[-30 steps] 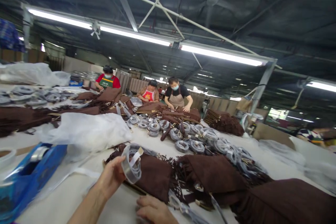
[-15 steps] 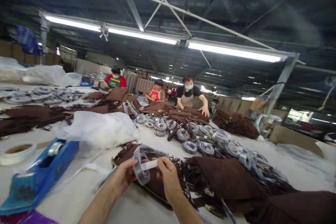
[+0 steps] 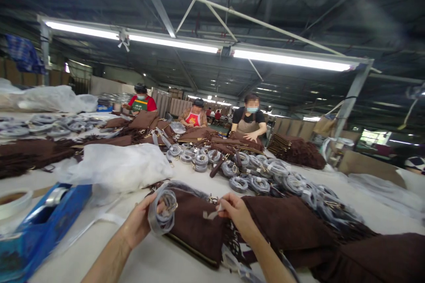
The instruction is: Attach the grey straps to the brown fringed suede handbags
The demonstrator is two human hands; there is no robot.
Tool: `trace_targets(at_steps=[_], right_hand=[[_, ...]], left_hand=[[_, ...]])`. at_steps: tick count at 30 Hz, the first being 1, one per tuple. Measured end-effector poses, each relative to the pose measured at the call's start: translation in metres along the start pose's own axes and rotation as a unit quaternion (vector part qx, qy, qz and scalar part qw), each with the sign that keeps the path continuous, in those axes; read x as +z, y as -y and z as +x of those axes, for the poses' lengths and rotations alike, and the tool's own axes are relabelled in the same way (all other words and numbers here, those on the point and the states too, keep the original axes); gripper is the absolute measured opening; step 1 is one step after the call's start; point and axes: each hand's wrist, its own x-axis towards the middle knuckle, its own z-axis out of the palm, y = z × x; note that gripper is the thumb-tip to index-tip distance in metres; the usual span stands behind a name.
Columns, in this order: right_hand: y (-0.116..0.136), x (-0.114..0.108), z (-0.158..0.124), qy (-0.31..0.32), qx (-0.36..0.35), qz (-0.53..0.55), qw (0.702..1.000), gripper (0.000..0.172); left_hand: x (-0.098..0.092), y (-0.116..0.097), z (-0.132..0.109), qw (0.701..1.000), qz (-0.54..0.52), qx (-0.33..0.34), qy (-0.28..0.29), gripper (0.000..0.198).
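My left hand is closed on a coiled strap wrapped in clear plastic, held upright just above the table. My right hand pinches a small pale strip of tape or paper, held a little apart from the coil's right side. Under both hands lies a brown fringed suede bag on the white table.
A blue tape dispenser and a tape roll sit at left, a white plastic bag behind them. Several wrapped strap coils and brown bags cover the table. Three people work at the far end.
My right hand has pulled away to the right from the coil, taking the pale strip with it. The left hand keeps the coil, now slightly lower.
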Motion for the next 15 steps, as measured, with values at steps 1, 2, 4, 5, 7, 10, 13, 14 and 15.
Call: trace_targets(at_steps=[1, 2, 4, 5, 7, 10, 13, 14, 15], right_hand=[[-0.002, 0.001, 0.001, 0.003, -0.008, -0.032, 0.999, 0.017], [-0.004, 0.003, 0.002, 0.000, -0.020, -0.057, 0.998, 0.014], [-0.003, 0.014, 0.003, -0.023, -0.058, -0.091, 0.994, 0.012], [-0.001, 0.022, 0.002, -0.035, -0.086, -0.117, 0.989, 0.013], [0.008, 0.041, -0.004, -0.031, -0.142, -0.195, 0.970, 0.008], [0.027, 0.072, -0.022, 0.041, -0.167, -0.283, 0.943, 0.024], [0.044, 0.096, -0.046, 0.095, -0.242, -0.298, 0.919, 0.026], [0.047, 0.100, -0.052, 0.111, -0.290, -0.312, 0.898, 0.020], [0.049, 0.104, -0.056, 0.130, -0.332, -0.332, 0.873, 0.013]], left_hand=[[0.003, -0.001, -0.002, 1.000, 0.004, 0.002, 0.012, 0.034], [0.006, -0.002, -0.003, 1.000, 0.006, 0.003, 0.018, 0.036], [0.011, -0.002, -0.006, 1.000, 0.010, 0.005, 0.024, 0.038], [0.012, -0.001, -0.007, 1.000, 0.012, 0.004, 0.025, 0.038], [0.013, 0.000, -0.008, 1.000, 0.019, 0.004, 0.021, 0.039], [0.013, 0.002, -0.008, 0.999, 0.045, 0.008, 0.012, 0.044], [0.013, 0.003, -0.006, 0.997, 0.076, 0.023, -0.011, 0.048], [0.013, 0.003, -0.006, 0.996, 0.078, 0.030, -0.024, 0.047], [0.014, 0.004, -0.005, 0.996, 0.077, 0.035, -0.034, 0.045]])
